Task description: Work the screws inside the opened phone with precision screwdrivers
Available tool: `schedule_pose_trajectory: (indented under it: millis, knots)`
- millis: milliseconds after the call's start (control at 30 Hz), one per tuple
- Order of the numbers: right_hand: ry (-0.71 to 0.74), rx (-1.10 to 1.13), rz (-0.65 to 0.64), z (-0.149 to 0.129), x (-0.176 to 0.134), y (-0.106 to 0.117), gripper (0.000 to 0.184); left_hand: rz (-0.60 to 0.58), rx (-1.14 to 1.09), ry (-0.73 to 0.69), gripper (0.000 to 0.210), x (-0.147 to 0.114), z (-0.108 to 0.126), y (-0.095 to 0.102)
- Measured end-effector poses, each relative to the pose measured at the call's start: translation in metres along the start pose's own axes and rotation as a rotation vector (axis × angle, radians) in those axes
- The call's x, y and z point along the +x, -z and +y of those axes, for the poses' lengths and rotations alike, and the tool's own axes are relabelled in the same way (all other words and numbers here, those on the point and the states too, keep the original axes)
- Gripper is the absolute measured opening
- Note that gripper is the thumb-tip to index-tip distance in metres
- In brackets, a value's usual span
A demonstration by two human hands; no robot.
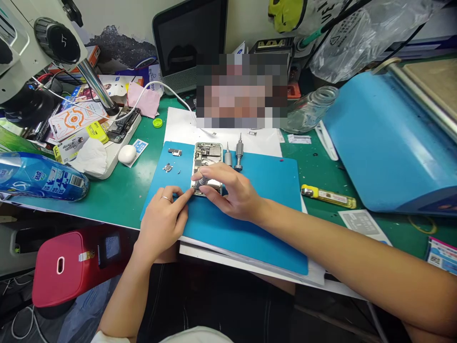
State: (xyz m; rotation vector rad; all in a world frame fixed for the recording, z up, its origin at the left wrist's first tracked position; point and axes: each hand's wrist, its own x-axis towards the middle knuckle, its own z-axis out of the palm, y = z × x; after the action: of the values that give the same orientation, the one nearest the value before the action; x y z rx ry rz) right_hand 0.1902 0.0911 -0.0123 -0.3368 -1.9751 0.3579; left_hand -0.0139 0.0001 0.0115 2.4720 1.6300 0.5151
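An opened smartphone (210, 151) with its inner parts bared lies on a blue mat (250, 228). My right hand (233, 190) reaches over it, thumb and fingers closed around a small grey screwdriver (203, 181) that stands over the phone's lower left part; its tip is hidden. My left hand (162, 219) rests on the mat with the index fingertip against the phone's lower left corner, the other fingers curled. Two more screwdrivers, a slim one (227, 156) and a thicker one (239, 155), stand just beyond the phone. Small phone parts (174, 152) lie to its left.
White paper (178, 125) lies under the mat's far edge. On the right are a yellow cutter knife (328, 196), a glass jar (311, 110) and a large blue machine (378, 147). A microscope (53, 43), a blue packet (43, 176) and a white earbud case (127, 154) occupy the left.
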Motion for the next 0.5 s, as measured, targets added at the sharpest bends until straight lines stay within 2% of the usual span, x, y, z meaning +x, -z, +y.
schedule_pose_trajectory:
  millis: [500]
  knots:
    - [-0.009,0.002,-0.011,0.0004,-0.0003,0.0007,0.065,0.009,0.000,-0.016,0.043,-0.0012,-0.0007,-0.0003]
